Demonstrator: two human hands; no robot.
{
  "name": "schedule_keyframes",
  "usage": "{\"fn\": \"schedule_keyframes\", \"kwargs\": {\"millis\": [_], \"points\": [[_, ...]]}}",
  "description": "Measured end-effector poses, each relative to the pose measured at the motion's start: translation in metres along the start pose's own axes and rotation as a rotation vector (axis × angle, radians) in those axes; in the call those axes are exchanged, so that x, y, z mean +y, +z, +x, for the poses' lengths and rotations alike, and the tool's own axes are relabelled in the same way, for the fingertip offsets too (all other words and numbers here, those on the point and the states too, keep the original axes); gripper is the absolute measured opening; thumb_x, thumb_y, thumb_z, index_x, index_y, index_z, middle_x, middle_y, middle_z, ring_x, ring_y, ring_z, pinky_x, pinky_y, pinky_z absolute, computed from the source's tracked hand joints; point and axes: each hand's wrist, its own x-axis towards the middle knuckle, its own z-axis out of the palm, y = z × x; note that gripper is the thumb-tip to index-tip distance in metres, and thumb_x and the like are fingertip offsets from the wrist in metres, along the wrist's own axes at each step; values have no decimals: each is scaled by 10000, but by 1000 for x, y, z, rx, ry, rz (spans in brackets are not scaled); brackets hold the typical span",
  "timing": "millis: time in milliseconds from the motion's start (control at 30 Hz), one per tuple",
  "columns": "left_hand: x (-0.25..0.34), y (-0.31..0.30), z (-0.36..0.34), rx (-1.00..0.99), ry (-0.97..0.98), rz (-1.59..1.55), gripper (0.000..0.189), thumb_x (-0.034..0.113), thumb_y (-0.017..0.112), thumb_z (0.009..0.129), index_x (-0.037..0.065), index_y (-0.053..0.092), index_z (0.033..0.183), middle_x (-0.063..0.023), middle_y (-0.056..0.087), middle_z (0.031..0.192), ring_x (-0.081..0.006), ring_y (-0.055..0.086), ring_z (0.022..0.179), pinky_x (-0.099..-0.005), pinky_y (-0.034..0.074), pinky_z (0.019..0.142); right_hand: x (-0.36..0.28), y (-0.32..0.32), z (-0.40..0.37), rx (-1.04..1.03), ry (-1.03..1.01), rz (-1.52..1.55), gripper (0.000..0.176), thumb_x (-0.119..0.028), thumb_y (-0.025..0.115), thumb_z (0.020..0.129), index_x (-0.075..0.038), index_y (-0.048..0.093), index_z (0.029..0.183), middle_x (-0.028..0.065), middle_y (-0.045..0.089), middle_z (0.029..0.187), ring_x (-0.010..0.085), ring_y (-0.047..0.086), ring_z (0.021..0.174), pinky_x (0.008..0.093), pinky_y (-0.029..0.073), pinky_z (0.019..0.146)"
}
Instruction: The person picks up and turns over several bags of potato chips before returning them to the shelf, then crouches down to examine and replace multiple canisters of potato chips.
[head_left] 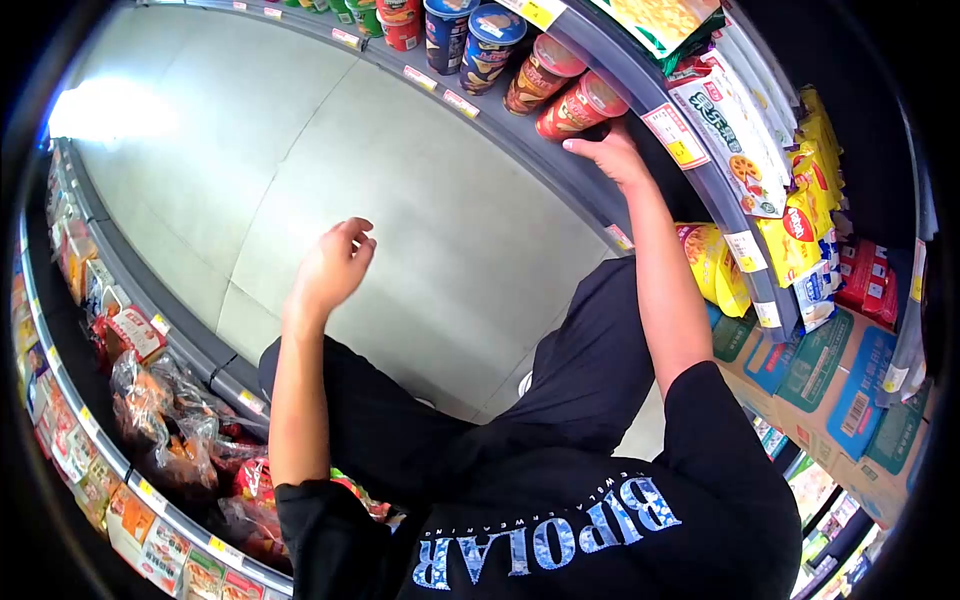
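Person crouching or seated low between two store shelves, seen from above. The right hand [610,155] reaches to the lower shelf [545,165], beside the red can [572,108]. Its thumb is spread away from the fingers and lies close to the can's base; the fingers pass partly out of sight behind the can, so whether they grip it cannot be told. The red can stands upright at the right-hand end of a row, set back from the shelf's front edge and beneath the overhanging upper shelf [715,190]. Next to it along the row stand a brownish-red can [532,88] and two blue cans [483,58], with red and green containers farther toward the far end. Price tags line the front edge.

The left hand [335,265] hangs over the grey floor [220,150], well apart from both shelves; its fingers are loosely curled, with a gap to the thumb, and nothing is seen in them.

On the upper shelf, white packets [735,135] and yellow bags [800,225] stand behind the front edge. Another yellow bag [715,268] lies below that edge, beside the right forearm, with cardboard cartons [815,370] nearer the person. On the opposite shelf [190,335], clear plastic bags [150,400] lie behind the front edge.
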Motion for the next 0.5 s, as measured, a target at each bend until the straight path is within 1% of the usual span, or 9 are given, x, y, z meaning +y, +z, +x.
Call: {"fn": "schedule_keyframes", "kwargs": {"millis": [33, 100, 167, 233, 300, 367, 433, 467, 500], "points": [[9, 0, -15, 23, 40, 53, 266, 182, 625, 912, 17, 656, 1118, -177, 693, 972, -347, 670, 877, -443, 527, 822, 1, -3, 1, -12, 1, -51, 946, -152, 882, 706, -38, 353, 1481, 139, 461, 1470, 261, 437, 1372, 395, 319, 1170], [34, 3, -67, 35, 98, 185, 241, 185, 667, 875, 39, 657, 1066, -161, 660, 984, -368, 635, 946, -458, 505, 851, 3, -8, 2, -57, 53, -27, 984, -229, 902, 681, -21, 365, 1478, 158, 455, 1481, 283, 431, 1382, 402, 329, 1167], [71, -1, -128, -3, 109, 333, 243, 101, 690, 836, 27, 641, 1062, -151, 641, 1031, -351, 607, 1019, -441, 494, 875, 3, -9, -3, -35, 33, -107, 1033, -286, 914, 653, 3, 368, 1480, 191, 448, 1495, 316, 422, 1404, 398, 325, 1177], [102, 4, -187, 8, 18, 256, 266, 102, 721, 806, 30, 625, 1044, -155, 602, 1056, -367, 571, 1050, -451, 473, 896, -10, -11, -4, -64, -20, -42, 988, -306, 909, 674, 6, 401, 1462, 180, 470, 1472, 303, 439, 1385, 398, 319, 1180], [110, 25, -247, 121, -89, 251, 361, 147, 776, 769, 30, 608, 1066, -173, 569, 1094, -370, 557, 1054, -442, 469, 901, 2, -12, 3, -129, -109, 8, 962, -316, 906, 687, 6, 418, 1452, 173, 475, 1465, 289, 441, 1380, 396, 316, 1180], [125, 50, -291, 196, -239, 240, 467, 206, 802, 766, 22, 604, 1147, -177, 545, 1091, -372, 537, 1021, -444, 454, 904, 9, -9, 8, -68, -250, -150, 903, -330, 906, 703, 8, 465, 1414, 173, 527, 1416, 275, 482, 1345, 398, 347, 1154], [138, 75, -320, 215, -269, 284, 722, 247, 841, 750, 7, 523, 1353, -224, 504, 1281, -424, 489, 1187, -495, 423, 1019, 10, -2, 12, -106, -248, 7, 819, -367, 906, 703, 42, 552, 1318, 175, 610, 1326, 289, 554, 1276, 391, 386, 1119], [147, 82, -325, 225, -309, 280, 728, 234, 839, 751, 5, 516, 1362, -228, 487, 1320, -434, 472, 1231, -499, 408, 1048, 23, -1, 23, -44, -257, -150, 787, -362, 903, 714, 44, 569, 1301, 180, 628, 1302, 286, 581, 1242, 385, 399, 1107], [154, 90, -326, 240, -331, 278, 733, 220, 836, 752, 3, 508, 1371, -232, 470, 1359, -444, 455, 1275, -502, 393, 1078, 25, -2, 27, -83, -199, -92, 639, -287, 878, 774, 21, 597, 1258, 139, 654, 1246, 245, 623, 1167, 376, 452, 1045]]}}
